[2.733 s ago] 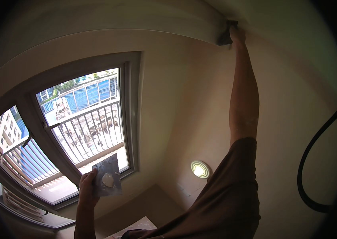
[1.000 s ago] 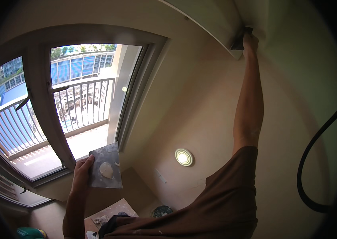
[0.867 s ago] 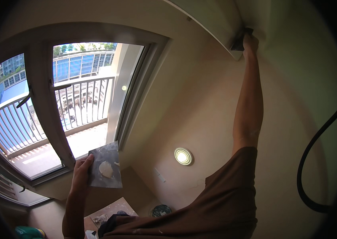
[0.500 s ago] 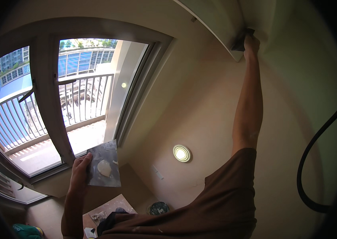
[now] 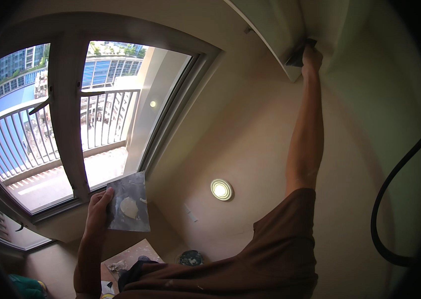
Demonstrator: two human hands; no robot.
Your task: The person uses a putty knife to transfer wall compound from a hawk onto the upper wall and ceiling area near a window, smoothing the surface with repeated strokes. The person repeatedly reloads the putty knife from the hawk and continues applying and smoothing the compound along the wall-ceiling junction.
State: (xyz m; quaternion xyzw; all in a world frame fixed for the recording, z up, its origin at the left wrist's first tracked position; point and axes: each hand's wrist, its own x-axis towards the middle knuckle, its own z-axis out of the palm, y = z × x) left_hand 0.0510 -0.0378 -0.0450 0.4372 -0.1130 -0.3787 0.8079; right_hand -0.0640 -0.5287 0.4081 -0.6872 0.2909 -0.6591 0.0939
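Observation:
My left hand grips a thin grey metal plate by its left edge, thumb on top. A rounded lump of off-white putty lies on the plate, with smears around it. Stretched high at the upper right, my right hand is closed around a dark flat-bladed scraper. The blade appears to lie against the pale overhead beam, close to its lower corner. My fingers partly hide the scraper's grip.
Left stands a framed window looking onto a railed balcony. A round lit lamp shows on the pale surface at centre. A black hose curves at right. Below are a dark round bucket and a whitish-stained board.
The whole view has tilted slightly, so the window, lamp and beam sit a little differently. Both hands keep their grips; the scraper has barely shifted on the beam.

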